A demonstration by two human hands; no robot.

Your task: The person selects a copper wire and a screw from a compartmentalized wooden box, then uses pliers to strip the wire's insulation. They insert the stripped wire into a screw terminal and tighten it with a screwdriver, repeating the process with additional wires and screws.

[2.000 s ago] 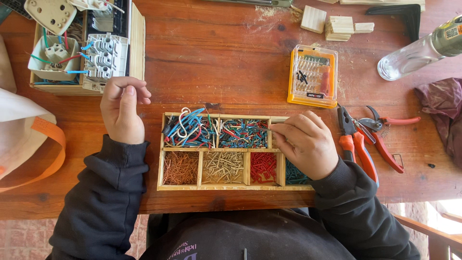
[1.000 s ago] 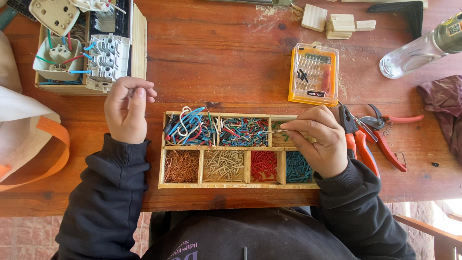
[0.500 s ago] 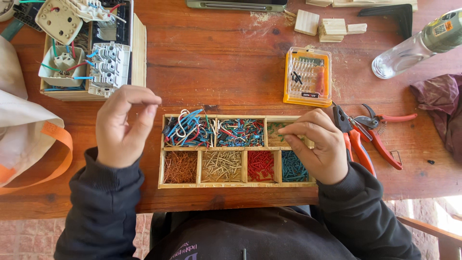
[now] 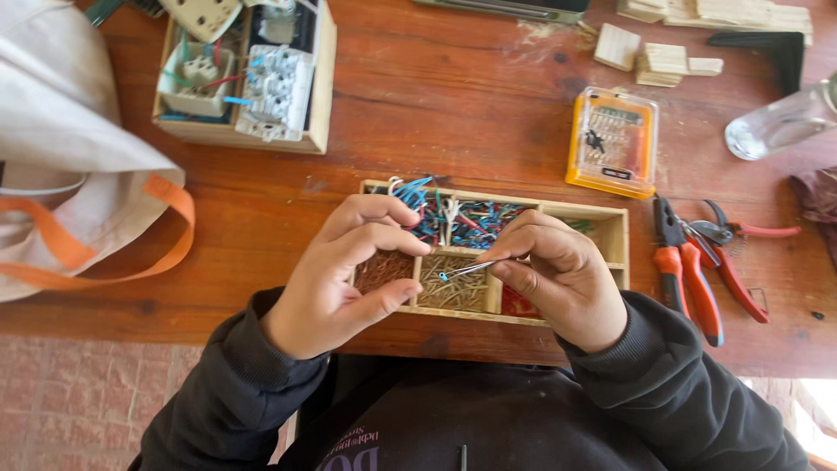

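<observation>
A wooden compartment box (image 4: 615, 228) full of small coloured wire pieces and metal bits lies on the wooden table in front of me. My right hand (image 4: 558, 277) pinches a thin metal pin with a blue tip (image 4: 462, 270) above the box's front compartments. My left hand (image 4: 344, 270) hovers over the box's left side, fingers curled and apart, with its fingertips close to the pin's tip. I cannot tell whether it touches the pin. Both arms wear dark sleeves.
Orange-handled pliers (image 4: 689, 275) and red pruning shears (image 4: 737, 253) lie right of the box. A yellow bit case (image 4: 612, 141) sits behind it. A wooden crate of electrical parts (image 4: 244, 78) stands at back left, a cloth bag (image 4: 78, 174) at left, a glass bottle (image 4: 780, 122) at right.
My left hand has come down from the table's left side to the box. My right hand has lifted a thin pin out of the box, and both hands now meet over it.
</observation>
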